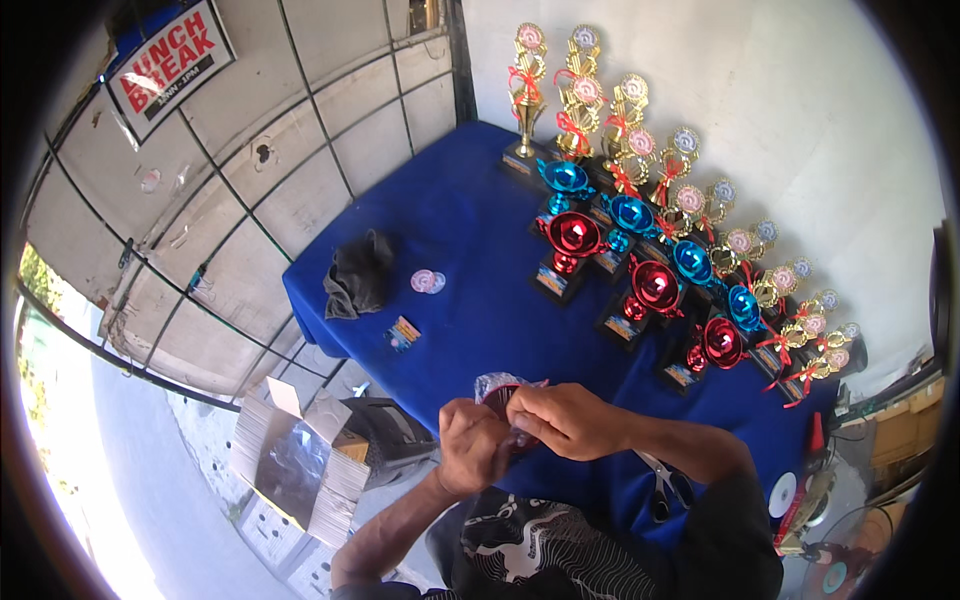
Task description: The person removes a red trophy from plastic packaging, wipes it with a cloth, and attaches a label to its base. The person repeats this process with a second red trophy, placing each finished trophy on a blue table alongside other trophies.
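Close to my body, at the near edge of the blue-clothed table, both hands are closed round a red trophy cup [497, 397] partly wrapped in clear plastic. My left hand [472, 445] grips it from the left with curled fingers. From the right, my right hand [565, 420] pinches at the cup's top and its plastic; the fingertips are partly hidden. Most of the cup is covered by my hands. A pair of scissors [660, 490] with dark handles lies beside my right forearm.
Trophies with red cups [575, 233], blue cups [630, 213] and gold figures [528, 100] fill the table's right and far side. A dark cloth [358, 275], round stickers [427, 281] and small labels [403, 334] lie left. An open carton [330, 490] with plastic stands below left.
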Motion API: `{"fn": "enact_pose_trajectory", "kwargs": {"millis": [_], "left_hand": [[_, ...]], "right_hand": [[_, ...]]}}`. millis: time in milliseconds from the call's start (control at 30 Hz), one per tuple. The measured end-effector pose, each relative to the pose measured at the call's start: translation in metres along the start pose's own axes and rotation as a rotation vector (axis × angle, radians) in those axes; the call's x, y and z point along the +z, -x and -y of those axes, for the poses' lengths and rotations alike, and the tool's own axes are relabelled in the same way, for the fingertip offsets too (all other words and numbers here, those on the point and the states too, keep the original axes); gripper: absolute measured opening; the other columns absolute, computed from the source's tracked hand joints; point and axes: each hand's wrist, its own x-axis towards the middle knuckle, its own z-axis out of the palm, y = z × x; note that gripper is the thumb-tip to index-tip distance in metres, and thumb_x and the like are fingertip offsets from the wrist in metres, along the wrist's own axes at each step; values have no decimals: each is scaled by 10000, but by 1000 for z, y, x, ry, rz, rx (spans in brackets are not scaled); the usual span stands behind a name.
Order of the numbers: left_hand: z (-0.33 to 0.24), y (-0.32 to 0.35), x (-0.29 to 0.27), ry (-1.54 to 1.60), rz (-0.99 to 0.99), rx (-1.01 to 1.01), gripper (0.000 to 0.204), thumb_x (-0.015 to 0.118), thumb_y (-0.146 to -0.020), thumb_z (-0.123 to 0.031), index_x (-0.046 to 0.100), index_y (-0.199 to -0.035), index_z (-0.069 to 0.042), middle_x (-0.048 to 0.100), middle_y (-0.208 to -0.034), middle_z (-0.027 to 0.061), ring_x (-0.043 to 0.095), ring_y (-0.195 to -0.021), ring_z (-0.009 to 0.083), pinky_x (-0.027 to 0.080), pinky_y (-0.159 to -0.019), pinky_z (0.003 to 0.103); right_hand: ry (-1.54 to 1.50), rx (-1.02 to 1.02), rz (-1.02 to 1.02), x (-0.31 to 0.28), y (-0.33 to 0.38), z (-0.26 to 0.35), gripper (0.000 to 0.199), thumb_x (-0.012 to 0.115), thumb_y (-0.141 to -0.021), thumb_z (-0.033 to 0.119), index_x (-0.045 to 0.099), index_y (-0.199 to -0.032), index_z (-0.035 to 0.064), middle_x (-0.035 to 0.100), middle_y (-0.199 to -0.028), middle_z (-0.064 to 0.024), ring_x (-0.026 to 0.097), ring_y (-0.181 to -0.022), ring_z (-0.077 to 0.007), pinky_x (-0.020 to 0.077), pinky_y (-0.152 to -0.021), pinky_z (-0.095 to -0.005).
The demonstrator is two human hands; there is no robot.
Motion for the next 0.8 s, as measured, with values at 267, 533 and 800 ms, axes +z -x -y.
{"fn": "enact_pose_trajectory", "kwargs": {"millis": [267, 533, 800], "left_hand": [[2, -30, -13, 191, 217, -41, 259, 834, -750, -105, 643, -924, -123, 639, -892, 35, 576, -848, 249, 392, -799, 400], [-2, -42, -47, 157, 331, -47, 291, 886, -732, -223, 659, -869, -105, 638, -886, 43, 584, -794, 238, 450, -674, 382], [-3, -41, -59, 37, 385, 164, 445, 826, -744, -485, 585, -685, -116, 514, -780, 14, 542, -751, 214, 478, -580, 359]], "right_hand": [[-141, 68, 199, -24, -13, 4, 184, 582, -992, 206, 562, -1002, 24, 650, -773, -180, 660, -720, -403, 487, -676, -480], [382, -257, 229, -34, -1, 3, 238, 778, -838, 276, 642, -855, 82, 658, -798, -78, 630, -794, -290, 508, -664, -419], [641, -405, 200, -30, 11, -5, 236, 784, -794, 241, 585, -710, 144, 540, -736, 4, 533, -739, -203, 484, -644, -357]]}}
